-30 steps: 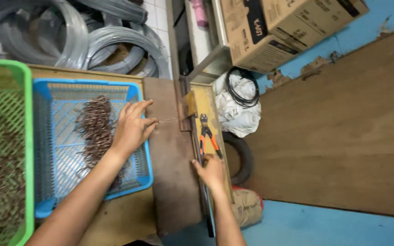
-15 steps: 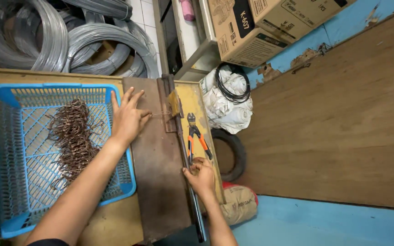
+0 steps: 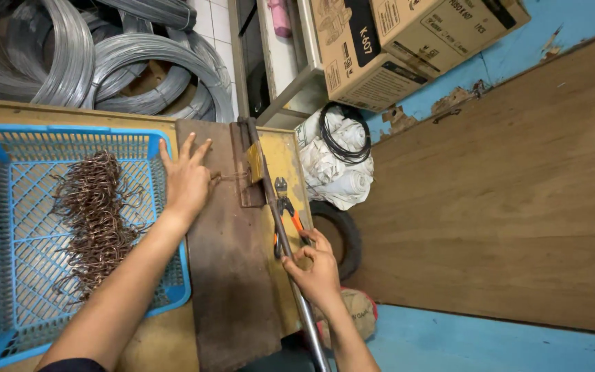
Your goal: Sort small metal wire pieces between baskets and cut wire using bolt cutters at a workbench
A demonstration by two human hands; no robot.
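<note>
Workbench (image 3: pixel 63 110): one blue basket (image 3: pixel 8 138), two hands.

One head-worn view looks steeply down, close over the workbench (image 3: pixel 232 289); floor beyond at right.

Wooden workbench (image 3: pixel 70 114), yellowed top. On it: blue plastic basket (image 3: pixel 8 138) at left, rusty steel plate (image 3: pixel 232 275) centre, orange-handled cutters (image 3: pixel 287 213) near right edge.

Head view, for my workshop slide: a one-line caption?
Left hand on rusty plate, right hand gripping lever beside blue basket.
</note>
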